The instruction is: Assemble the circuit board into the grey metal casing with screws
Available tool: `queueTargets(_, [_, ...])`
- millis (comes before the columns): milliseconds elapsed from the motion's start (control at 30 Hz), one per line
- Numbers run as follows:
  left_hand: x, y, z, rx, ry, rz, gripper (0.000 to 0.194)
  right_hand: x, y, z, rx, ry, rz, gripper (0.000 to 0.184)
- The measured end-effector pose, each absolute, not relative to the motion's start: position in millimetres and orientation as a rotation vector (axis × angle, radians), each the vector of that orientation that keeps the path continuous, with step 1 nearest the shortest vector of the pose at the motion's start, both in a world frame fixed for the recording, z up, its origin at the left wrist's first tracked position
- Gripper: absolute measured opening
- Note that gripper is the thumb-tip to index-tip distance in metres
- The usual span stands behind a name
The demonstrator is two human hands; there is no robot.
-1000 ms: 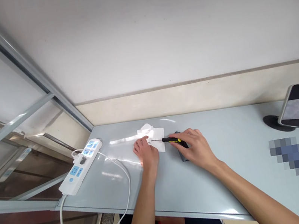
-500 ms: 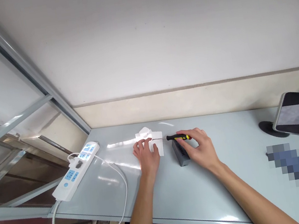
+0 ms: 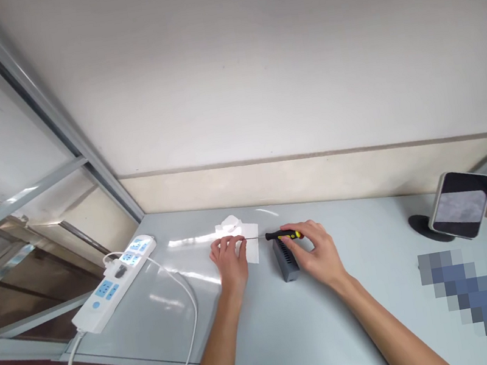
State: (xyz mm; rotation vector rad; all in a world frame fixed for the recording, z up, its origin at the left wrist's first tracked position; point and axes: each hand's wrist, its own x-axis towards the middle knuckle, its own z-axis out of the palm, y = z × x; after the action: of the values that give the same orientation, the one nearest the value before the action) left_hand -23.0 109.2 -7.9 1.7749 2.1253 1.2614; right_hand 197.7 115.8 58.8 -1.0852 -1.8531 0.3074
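Note:
My right hand [image 3: 317, 254] grips the black and yellow handle of a screwdriver [image 3: 275, 236], held level with its thin shaft pointing left. My left hand [image 3: 231, 264] is over a white sheet of paper [image 3: 253, 252], thumb and forefinger drawn together at the screwdriver's tip. Whatever lies between those fingertips is too small to make out. Below the screwdriver handle stands a dark grey box with slots [image 3: 288, 265], near my right hand. A small white object [image 3: 231, 222] lies at the back of the paper, beyond my left fingers.
On the left of the grey table [image 3: 268, 339] lies a white power strip [image 3: 114, 286], its cable [image 3: 194, 320] looping over the front edge. A phone-like screen on a round stand [image 3: 462, 204] is at the right. Front right is a pixelated area.
The thumb of my left hand has closed toward the forefinger at the screwdriver's tip. My right hand still holds the screwdriver. The whole view has shifted slightly.

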Motion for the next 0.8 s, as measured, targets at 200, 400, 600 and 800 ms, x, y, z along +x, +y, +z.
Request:
queueTargets(200, [-24.2, 109.1, -9.1, 1.784, 2.107, 1.28, 0.014, 197.6, 113.4, 60.6, -1.058, -1.872, 0.284, 0.015])
queueTargets(400, [-25.2, 109.5, -8.8, 1.764, 2.102, 1.302, 0.015, 198.2, 112.8, 61.5, -1.03, -1.888, 0.289, 0.016])
queueTargets(600, [-25.3, 108.9, -7.2, 1.773, 2.071, 1.343, 0.014, 199.1, 114.0, 59.5, -1.043, -1.879, 0.292, 0.017])
queueTargets(800, [-26.4, 108.1, -8.4, 1.839, 2.011, 1.393, 0.016, 200.6, 113.4, 60.4, -1.114, -1.782, 0.3, 0.026])
